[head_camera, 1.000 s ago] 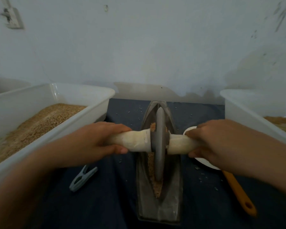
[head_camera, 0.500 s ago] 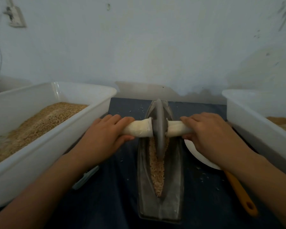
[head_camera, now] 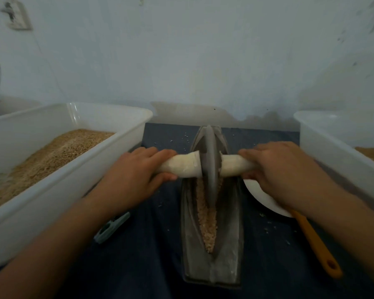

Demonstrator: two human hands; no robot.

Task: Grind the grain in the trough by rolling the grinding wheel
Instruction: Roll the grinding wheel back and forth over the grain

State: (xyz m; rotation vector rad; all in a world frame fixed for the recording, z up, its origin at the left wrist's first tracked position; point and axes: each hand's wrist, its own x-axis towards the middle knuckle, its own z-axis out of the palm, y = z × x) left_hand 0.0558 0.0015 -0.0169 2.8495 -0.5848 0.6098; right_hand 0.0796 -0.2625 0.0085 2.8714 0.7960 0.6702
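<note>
Head view: at frame centre the wheel [head_camera: 211, 169] stands upright in the trough [head_camera: 211, 264], over the grain [head_camera: 208, 227]. Left hand [head_camera: 130, 178] and right hand [head_camera: 283, 173] have their fingers clamped on the handle [head_camera: 183, 166] either side. Tubs flank the bench.

Under your grip the dark blue cloth [head_camera: 268, 255] carries it all: the metal trough [head_camera: 190, 244] dead centre, a white tub [head_camera: 52, 201] outside your left hold, another tub [head_camera: 324, 147] outside your right, a clothespin [head_camera: 111, 227] below your left wrist, an orange handle [head_camera: 315, 244] below your right.
</note>
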